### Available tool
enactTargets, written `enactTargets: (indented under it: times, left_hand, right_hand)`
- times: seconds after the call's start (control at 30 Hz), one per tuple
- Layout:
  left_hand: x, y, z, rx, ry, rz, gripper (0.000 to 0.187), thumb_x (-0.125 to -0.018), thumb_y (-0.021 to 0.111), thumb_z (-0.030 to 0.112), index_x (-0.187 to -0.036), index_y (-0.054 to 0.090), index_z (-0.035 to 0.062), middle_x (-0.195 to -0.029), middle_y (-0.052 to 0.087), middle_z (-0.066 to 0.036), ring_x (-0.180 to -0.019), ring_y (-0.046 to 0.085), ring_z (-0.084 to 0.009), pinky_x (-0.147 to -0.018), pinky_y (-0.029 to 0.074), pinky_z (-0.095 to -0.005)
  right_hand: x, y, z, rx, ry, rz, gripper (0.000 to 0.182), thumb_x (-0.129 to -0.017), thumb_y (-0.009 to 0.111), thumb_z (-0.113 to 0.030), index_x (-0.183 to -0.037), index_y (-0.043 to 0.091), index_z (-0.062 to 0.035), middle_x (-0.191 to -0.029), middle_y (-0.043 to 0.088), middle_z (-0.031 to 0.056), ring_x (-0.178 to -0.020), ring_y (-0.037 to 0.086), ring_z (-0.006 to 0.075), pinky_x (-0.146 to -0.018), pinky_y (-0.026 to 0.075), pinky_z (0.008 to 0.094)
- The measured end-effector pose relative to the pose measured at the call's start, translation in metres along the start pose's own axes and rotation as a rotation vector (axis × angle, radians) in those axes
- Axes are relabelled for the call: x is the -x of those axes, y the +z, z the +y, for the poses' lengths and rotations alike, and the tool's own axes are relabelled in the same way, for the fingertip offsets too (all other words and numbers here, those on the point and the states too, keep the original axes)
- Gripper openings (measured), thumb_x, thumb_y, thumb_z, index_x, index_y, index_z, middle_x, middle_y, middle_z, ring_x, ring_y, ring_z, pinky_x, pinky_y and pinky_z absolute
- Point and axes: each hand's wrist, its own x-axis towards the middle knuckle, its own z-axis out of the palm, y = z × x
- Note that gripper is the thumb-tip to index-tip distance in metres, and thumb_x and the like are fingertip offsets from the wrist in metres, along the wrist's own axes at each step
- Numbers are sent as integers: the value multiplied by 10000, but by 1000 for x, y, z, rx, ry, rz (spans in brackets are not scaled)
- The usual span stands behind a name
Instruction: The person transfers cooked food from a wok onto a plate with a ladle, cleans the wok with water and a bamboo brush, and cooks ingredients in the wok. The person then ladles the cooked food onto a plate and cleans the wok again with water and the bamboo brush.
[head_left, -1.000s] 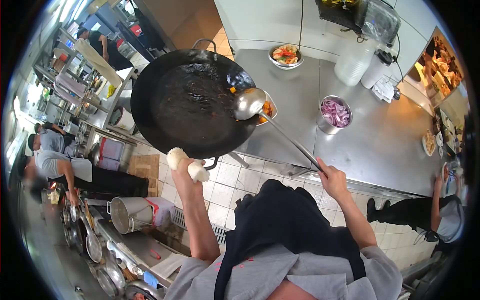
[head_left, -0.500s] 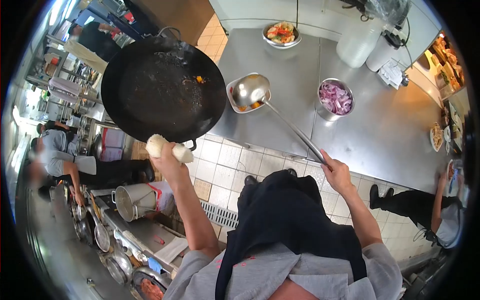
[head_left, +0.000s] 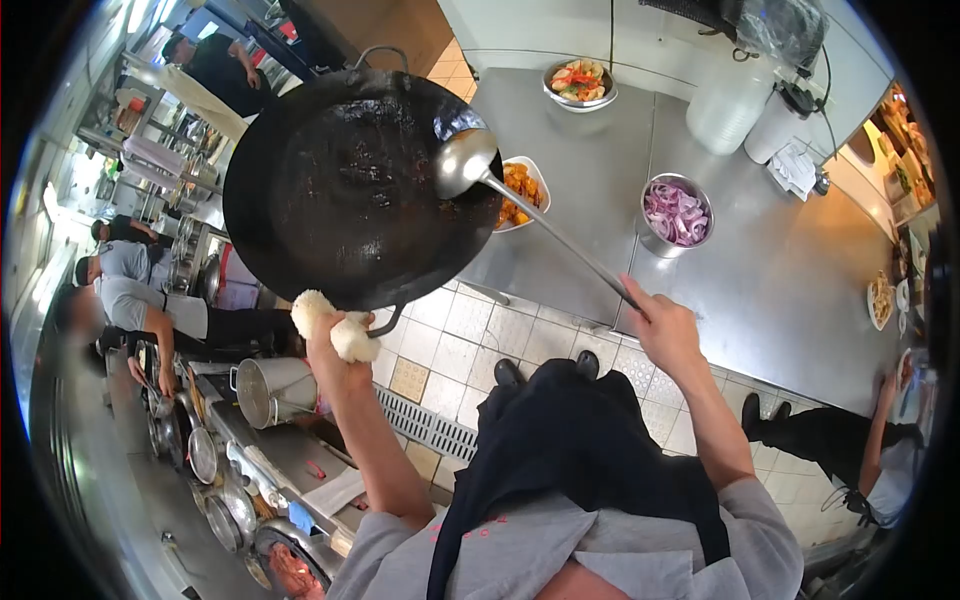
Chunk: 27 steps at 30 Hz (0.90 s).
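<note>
A large black wok [head_left: 330, 200] is held up at the left, tilted, with only dark wet residue inside. My left hand [head_left: 335, 360] is closed around a folded white cloth [head_left: 352, 338] at the wok's near rim, beside its loop handle. My right hand [head_left: 665, 325] grips the end of a long-handled steel ladle [head_left: 467, 162]. The ladle's bowl is over the wok's right edge. Partly behind that edge, a white dish [head_left: 541, 183] on the steel counter holds orange-brown pieces of food [head_left: 520, 192].
On the steel counter [head_left: 590, 240] stand a metal bowl of mixed vegetables [head_left: 580, 82], a metal container of sliced red onion [head_left: 676, 212] and a plastic container [head_left: 728, 108]. A pot [head_left: 270, 392] and pans line the left. Co-workers stand at left and right.
The ladle has moved left from above the dish to the wok's right edge. The wok now overlaps the dish's left side. The small orange piece in the wok no longer shows.
</note>
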Motion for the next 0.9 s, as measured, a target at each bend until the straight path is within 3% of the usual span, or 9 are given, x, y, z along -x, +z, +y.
enactTargets:
  times: [0.2, 0.3, 0.4, 0.5, 0.6, 0.7, 0.77, 0.83, 0.9]
  left_hand:
    - [-1, 22, -13, -69, 188, 59, 331, -700, 597, -22, -1016, 502, 11, -828, 518, -103, -669, 594, -253, -591, 575, -398]
    - [-14, -2, -15, -103, 210, 82, 337, -705, 601, -18, -1025, 495, 8, -841, 532, -107, -682, 608, -261, -557, 572, -385]
    - [-1, -32, 3, -14, 25, 165, 273, -757, 616, 27, -1012, 517, 17, -826, 570, -102, -722, 636, -270, -625, 574, -417]
    - [30, -66, 28, 75, -134, 134, 222, -819, 594, 115, -1028, 547, 55, -932, 635, -107, -785, 645, -283, -679, 554, -429]
    - [81, -92, 52, 13, -168, 352, 244, -789, 608, 109, -1014, 518, 86, -872, 627, -91, -693, 628, -279, -651, 551, -424]
    - [124, -135, 65, 116, -120, 557, 163, -780, 627, 159, -907, 535, 116, -704, 601, -64, -567, 611, -256, -501, 532, -332]
    - [159, -189, 82, 128, -236, 553, 118, -786, 618, 158, -874, 556, 111, -694, 621, -73, -540, 612, -253, -472, 519, -313]
    - [184, -227, 87, 249, -110, 733, 69, -802, 596, 137, -846, 556, 102, -677, 623, -83, -530, 613, -240, -426, 501, -295]
    - [204, -266, 95, 378, -35, 821, 35, -814, 582, 121, -818, 554, 101, -669, 624, -88, -524, 613, -231, -399, 491, -287]
  right_hand:
    - [42, -27, 44, 79, 66, 30, 564, -812, 690, -134, -1341, 554, -275, -689, 598, 99, -588, 603, 298, -559, 488, 411]
    - [49, -48, 44, -51, 97, -41, 561, -822, 686, -112, -1352, 549, -237, -700, 611, 105, -558, 582, 224, -540, 470, 355]
    - [47, -58, 31, -344, 377, -253, 547, -843, 674, -99, -1366, 535, -185, -680, 580, 98, -523, 501, 136, -525, 433, 301]
    - [49, -34, 32, -605, 348, -259, 519, -865, 654, -75, -1362, 508, -45, -606, 497, -4, -472, 420, 76, -472, 380, 239]
    - [41, -20, 20, -885, 524, -353, 530, -864, 644, -41, -1370, 486, -19, -605, 480, -39, -428, 416, 43, -409, 357, 216]
    - [41, -14, 6, -968, 563, -341, 548, -864, 624, -5, -1388, 467, -36, -613, 478, -39, -387, 417, 29, -358, 343, 208]
    - [41, -11, -4, -1088, 581, -366, 485, -900, 577, -26, -1370, 458, -49, -593, 469, -13, -364, 417, 65, -342, 356, 221]
    - [42, -3, -22, -1290, 708, -393, 438, -923, 548, -47, -1351, 455, -55, -580, 451, -3, -357, 409, 79, -330, 358, 228]
    - [43, 9, -46, -1225, 708, -330, 416, -949, 534, -93, -1352, 434, -72, -569, 417, -6, -350, 392, 81, -318, 359, 236]
